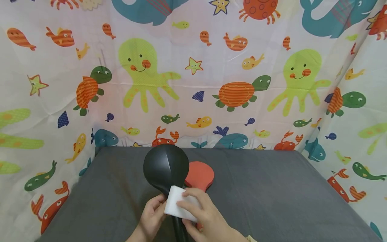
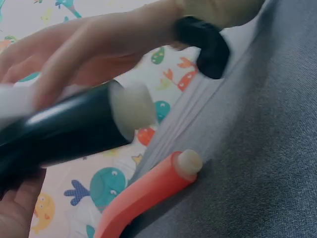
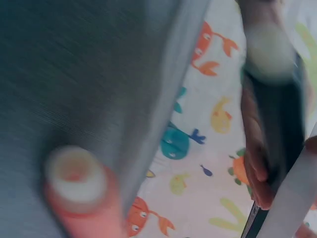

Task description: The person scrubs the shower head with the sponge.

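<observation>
A black ladle [image 1: 166, 164] with a large round head is held up over the table, head pointing away. My left hand [image 1: 151, 213] grips its handle just below the head. In my right hand [image 1: 208, 215], thumb and fingers pinch a white sponge block [image 1: 176, 203], which lies against the upper handle. The left wrist view shows the black handle [image 2: 74, 124] ending in a pale tip, blurred. Behind the sponge, a red spoon-like utensil [image 1: 202, 173] rests on the table; its red handle [image 2: 153, 191] has a pale end cap too.
The dark grey cloth-covered table [image 1: 266, 195] extends to both sides of the hands. A white curtain [image 1: 193, 97] printed with sea animals encloses the back and the sides.
</observation>
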`<action>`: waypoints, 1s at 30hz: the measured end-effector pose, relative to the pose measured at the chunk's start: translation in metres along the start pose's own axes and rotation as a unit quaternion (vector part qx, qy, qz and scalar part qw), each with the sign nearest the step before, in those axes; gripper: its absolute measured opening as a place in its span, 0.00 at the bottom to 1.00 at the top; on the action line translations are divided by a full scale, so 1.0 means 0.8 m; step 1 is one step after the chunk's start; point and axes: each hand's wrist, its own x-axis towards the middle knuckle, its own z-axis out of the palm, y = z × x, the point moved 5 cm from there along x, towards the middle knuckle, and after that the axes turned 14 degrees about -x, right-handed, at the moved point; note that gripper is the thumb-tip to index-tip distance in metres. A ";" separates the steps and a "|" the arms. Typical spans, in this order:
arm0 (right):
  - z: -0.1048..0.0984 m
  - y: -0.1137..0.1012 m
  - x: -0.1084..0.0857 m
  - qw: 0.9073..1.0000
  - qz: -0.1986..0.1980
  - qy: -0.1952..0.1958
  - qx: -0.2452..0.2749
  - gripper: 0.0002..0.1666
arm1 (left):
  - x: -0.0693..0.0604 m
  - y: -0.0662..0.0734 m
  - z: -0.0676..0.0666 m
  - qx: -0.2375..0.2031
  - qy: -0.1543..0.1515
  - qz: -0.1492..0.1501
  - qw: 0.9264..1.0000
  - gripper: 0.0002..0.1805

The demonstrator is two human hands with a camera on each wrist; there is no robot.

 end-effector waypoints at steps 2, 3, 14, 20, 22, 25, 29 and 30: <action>0.002 -0.008 -0.011 0.999 -0.032 -0.017 0.002 0.20 | 0.001 0.001 -0.004 -0.018 0.010 -0.010 1.000 0.16; 0.003 -0.012 -0.017 0.998 -0.048 -0.028 0.001 0.20 | 0.001 0.002 -0.006 -0.023 0.016 -0.012 1.000 0.16; 0.002 -0.009 -0.026 0.995 -0.089 -0.032 0.009 0.16 | 0.003 0.006 0.003 -0.045 -0.054 0.031 0.997 0.19; 0.000 0.011 0.004 0.995 0.071 0.026 0.070 0.23 | -0.005 -0.004 0.008 -0.043 -0.045 0.005 0.998 0.18; 0.002 0.012 0.005 0.991 0.096 0.031 0.084 0.24 | -0.005 -0.005 0.008 -0.032 -0.032 -0.001 0.999 0.17; 0.010 0.009 -0.007 0.989 0.100 0.015 0.104 0.23 | -0.003 -0.002 0.004 -0.026 -0.007 0.001 1.000 0.16; 0.022 0.008 -0.032 0.981 0.108 -0.047 0.155 0.23 | -0.001 0.007 -0.005 -0.004 0.033 0.020 0.999 0.15; 0.024 0.009 -0.037 0.976 0.120 -0.068 0.167 0.22 | 0.000 0.008 -0.006 0.001 0.039 0.023 0.999 0.15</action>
